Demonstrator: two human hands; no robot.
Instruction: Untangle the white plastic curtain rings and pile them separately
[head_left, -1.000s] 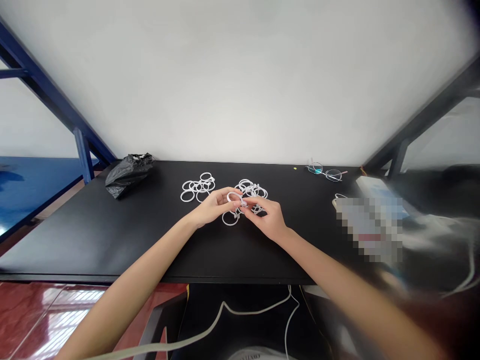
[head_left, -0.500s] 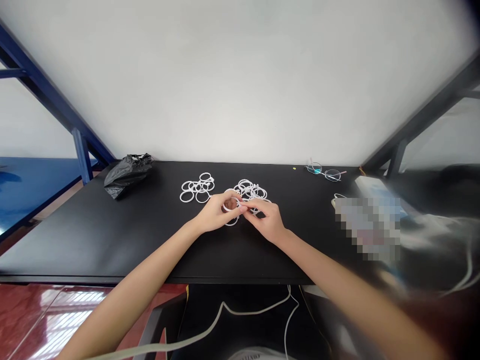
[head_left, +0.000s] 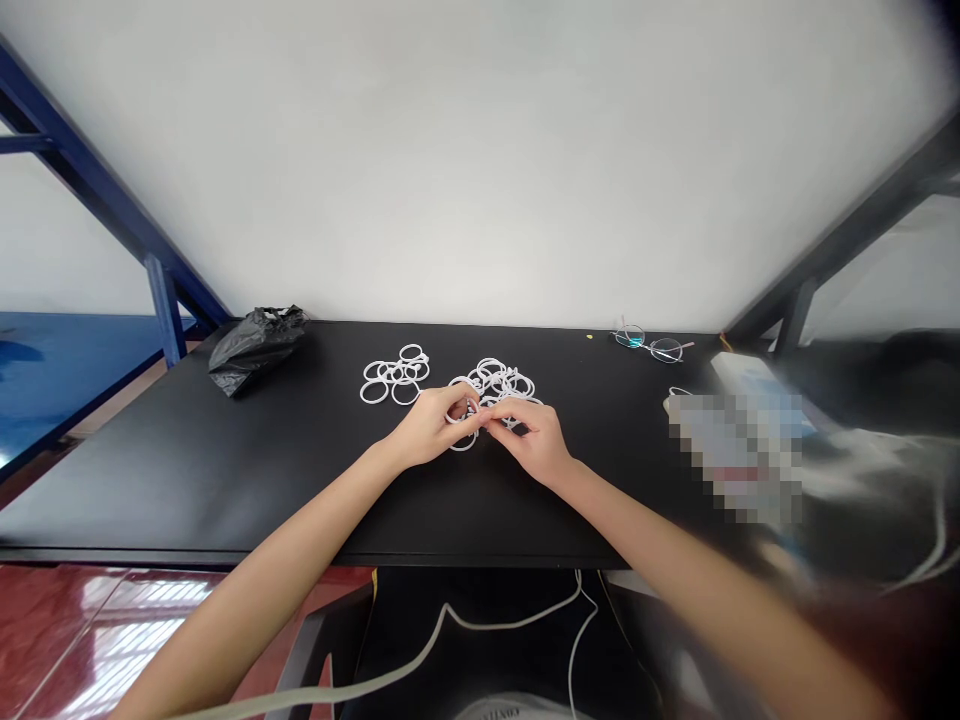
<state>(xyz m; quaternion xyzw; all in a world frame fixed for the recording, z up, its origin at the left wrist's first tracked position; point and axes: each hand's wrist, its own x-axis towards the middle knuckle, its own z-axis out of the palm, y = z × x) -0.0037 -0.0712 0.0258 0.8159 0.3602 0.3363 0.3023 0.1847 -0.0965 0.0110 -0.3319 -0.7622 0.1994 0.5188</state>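
Over the middle of the black table [head_left: 187, 470], my left hand [head_left: 431, 428] and my right hand [head_left: 531, 438] meet fingertip to fingertip. Both pinch a small white ring [head_left: 463, 413], and another ring hangs or lies just under it. Directly behind my fingers lies a tangled pile of white rings [head_left: 501, 381]. To the left of that pile lies a second, flatter group of white rings [head_left: 395, 377].
A crumpled black plastic bag [head_left: 255, 346] sits at the table's back left. A pair of glasses [head_left: 649, 345] lies at the back right, with a blurred-out object [head_left: 739, 450] nearer on the right. White cables [head_left: 450, 625] hang below the table's front edge.
Both hands have drawn slightly closer together and lowered toward the table, with the ring pinched tighter between the fingertips. The piles have not moved.
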